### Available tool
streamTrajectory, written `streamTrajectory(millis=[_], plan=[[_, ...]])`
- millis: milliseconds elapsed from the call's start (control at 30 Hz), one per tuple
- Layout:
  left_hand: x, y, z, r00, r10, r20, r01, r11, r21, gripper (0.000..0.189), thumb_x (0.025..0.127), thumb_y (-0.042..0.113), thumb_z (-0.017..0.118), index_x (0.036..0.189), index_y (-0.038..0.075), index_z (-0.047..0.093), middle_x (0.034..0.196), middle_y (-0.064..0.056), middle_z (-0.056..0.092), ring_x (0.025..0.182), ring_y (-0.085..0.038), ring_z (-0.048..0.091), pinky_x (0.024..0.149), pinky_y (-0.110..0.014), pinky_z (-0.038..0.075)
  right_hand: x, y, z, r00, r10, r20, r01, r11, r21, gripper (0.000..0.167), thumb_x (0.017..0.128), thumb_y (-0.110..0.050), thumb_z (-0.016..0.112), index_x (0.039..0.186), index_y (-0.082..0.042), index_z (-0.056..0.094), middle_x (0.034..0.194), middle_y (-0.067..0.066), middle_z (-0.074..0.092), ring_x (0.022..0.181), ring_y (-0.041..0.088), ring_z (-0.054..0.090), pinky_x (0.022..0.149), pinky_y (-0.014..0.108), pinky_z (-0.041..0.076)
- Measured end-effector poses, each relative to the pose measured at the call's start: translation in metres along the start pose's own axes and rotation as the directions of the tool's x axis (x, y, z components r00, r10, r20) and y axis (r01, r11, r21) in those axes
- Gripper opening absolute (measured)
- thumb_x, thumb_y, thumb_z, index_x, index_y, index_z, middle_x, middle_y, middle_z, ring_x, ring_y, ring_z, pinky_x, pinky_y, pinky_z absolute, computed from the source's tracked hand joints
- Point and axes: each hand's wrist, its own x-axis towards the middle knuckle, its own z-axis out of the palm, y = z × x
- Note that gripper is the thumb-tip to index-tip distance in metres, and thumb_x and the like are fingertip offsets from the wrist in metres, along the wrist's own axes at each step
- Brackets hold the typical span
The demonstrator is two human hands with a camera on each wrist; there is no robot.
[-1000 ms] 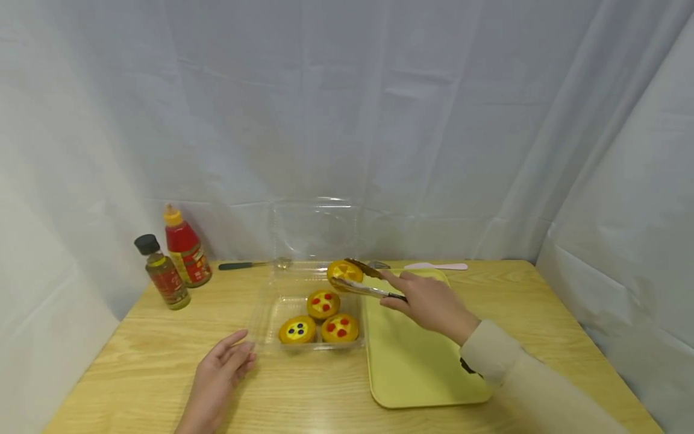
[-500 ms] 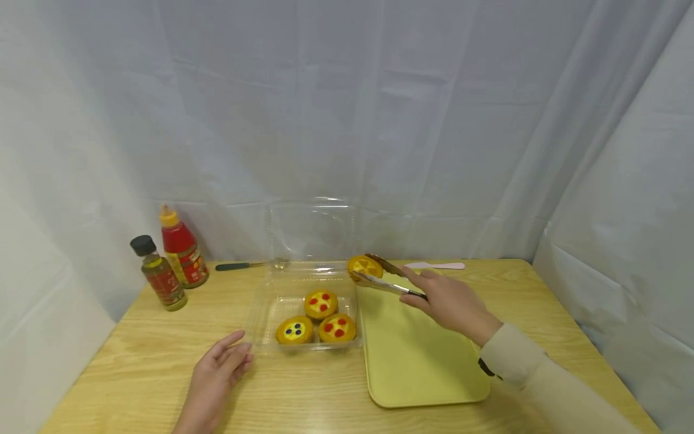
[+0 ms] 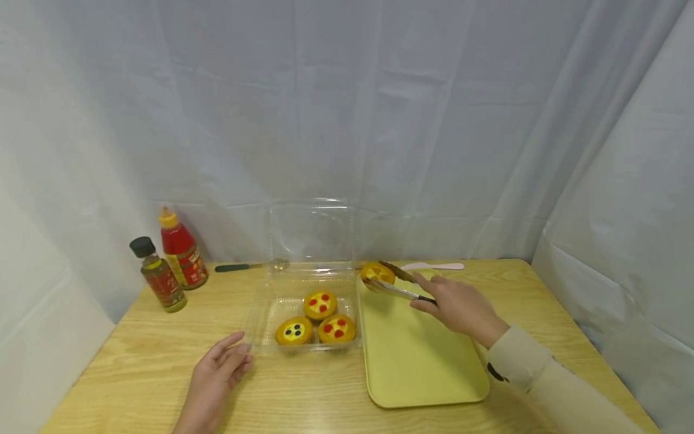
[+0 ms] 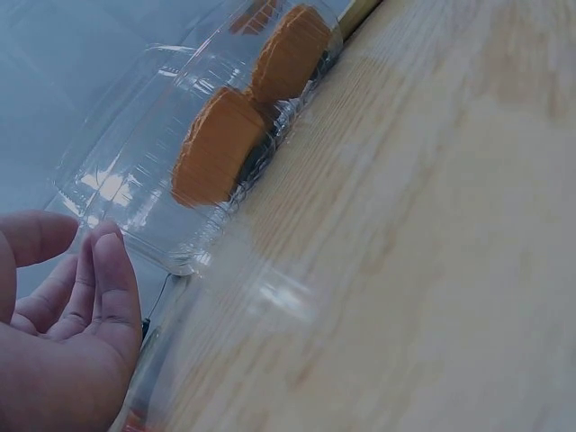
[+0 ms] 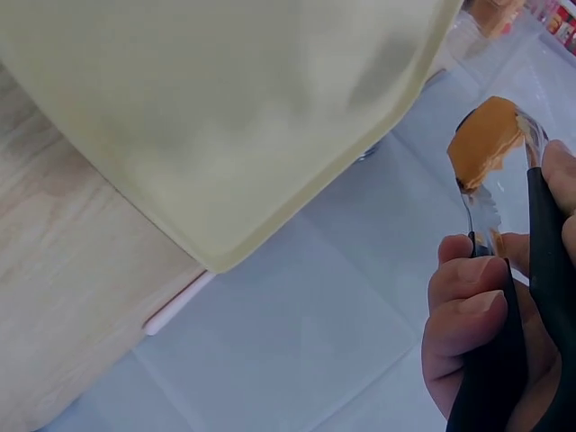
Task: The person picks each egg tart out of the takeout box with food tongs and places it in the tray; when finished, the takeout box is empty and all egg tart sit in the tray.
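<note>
My right hand [image 3: 461,307] grips the black handles of metal tongs [image 5: 504,351], whose tips clasp a toy egg tart [image 3: 379,272] with a wedge-patterned top. The tart overlaps the far left corner of the yellow tray [image 3: 423,367] in the head view. Left of the tray stands a clear plastic clamshell box [image 3: 282,307], lid raised. Inside lie a tart with blue dots [image 3: 294,331] and two with red dots, one behind [image 3: 320,305] and one in front [image 3: 337,328]. Beside the box's front left corner my left hand [image 3: 214,377] has relaxed fingers, fingertips right at its edge.
A red sauce bottle [image 3: 183,250] with a yellow cap and a black-capped bottle [image 3: 159,280] stand at the back left. A dark-handled utensil [image 3: 233,267] lies behind the box, a pink-handled one [image 3: 444,266] behind the tray. A pale curtain [image 3: 347,120] hangs behind the table.
My right hand has moved right with the tongs, carrying the tart from over the box to the tray's far left corner. The left hand has stayed beside the box.
</note>
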Motion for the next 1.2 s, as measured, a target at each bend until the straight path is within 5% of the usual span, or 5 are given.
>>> streamTrajectory(millis=[167, 400, 600, 833, 1200], plan=[[0.0, 0.0, 0.0, 1.0, -0.003, -0.004, 0.003, 1.0, -0.005, 0.054, 0.102, 0.017, 0.058, 0.148, 0.001, 0.035, 0.112, -0.001, 0.061, 0.1, -0.012, 0.063, 0.09, -0.025, 0.054, 0.001, 0.004, 0.008, 1.0, -0.007, -0.003, 0.006, 1.0, -0.016, 0.066, 0.096, -0.056, 0.055, 0.148, -0.016, 0.048, 0.1, 0.006, 0.065, 0.063, 0.011, 0.054, 0.053, 0.031, 0.048], [0.0, 0.0, 0.0, 1.0, -0.007, -0.003, 0.007, 1.0, -0.007, 0.053, 0.103, 0.016, 0.056, 0.148, 0.002, 0.034, 0.113, -0.001, 0.061, 0.1, -0.012, 0.062, 0.091, -0.025, 0.054, 0.001, 0.006, 0.016, 0.999, 0.014, 0.038, -0.014, 1.0, 0.005, 0.075, 0.093, -0.068, 0.041, 0.148, -0.017, 0.048, 0.104, 0.008, 0.065, 0.055, 0.008, 0.049, 0.049, 0.029, 0.045], [0.0, 0.001, 0.0, 1.0, -0.021, -0.003, 0.021, 1.0, 0.0, 0.051, 0.104, 0.015, 0.054, 0.149, 0.002, 0.034, 0.114, -0.002, 0.059, 0.101, -0.013, 0.062, 0.091, -0.025, 0.054, 0.002, 0.004, 0.02, 0.996, 0.048, 0.075, -0.05, 0.998, 0.032, 0.065, 0.096, -0.054, 0.056, 0.149, -0.017, 0.045, 0.112, 0.012, 0.065, 0.049, 0.008, 0.046, 0.045, 0.028, 0.041], [0.0, -0.001, -0.001, 1.0, 0.002, -0.002, -0.002, 1.0, -0.005, 0.053, 0.102, 0.016, 0.057, 0.148, 0.001, 0.035, 0.113, -0.002, 0.06, 0.099, -0.013, 0.063, 0.089, -0.024, 0.055, 0.002, 0.003, 0.025, 0.994, 0.047, 0.097, -0.051, 0.998, 0.036, 0.071, 0.095, -0.062, 0.049, 0.15, -0.017, 0.045, 0.113, 0.011, 0.065, 0.044, 0.009, 0.045, 0.042, 0.027, 0.039], [0.0, 0.0, 0.0, 1.0, 0.014, -0.006, -0.014, 1.0, -0.027, 0.054, 0.101, 0.014, 0.059, 0.147, -0.001, 0.036, 0.11, -0.002, 0.061, 0.098, -0.013, 0.063, 0.088, -0.025, 0.055, 0.006, -0.004, 0.027, 0.988, 0.072, 0.139, -0.077, 0.996, 0.037, 0.064, 0.097, -0.05, 0.058, 0.149, -0.014, 0.046, 0.11, 0.012, 0.064, 0.045, 0.014, 0.045, 0.04, 0.03, 0.035]])
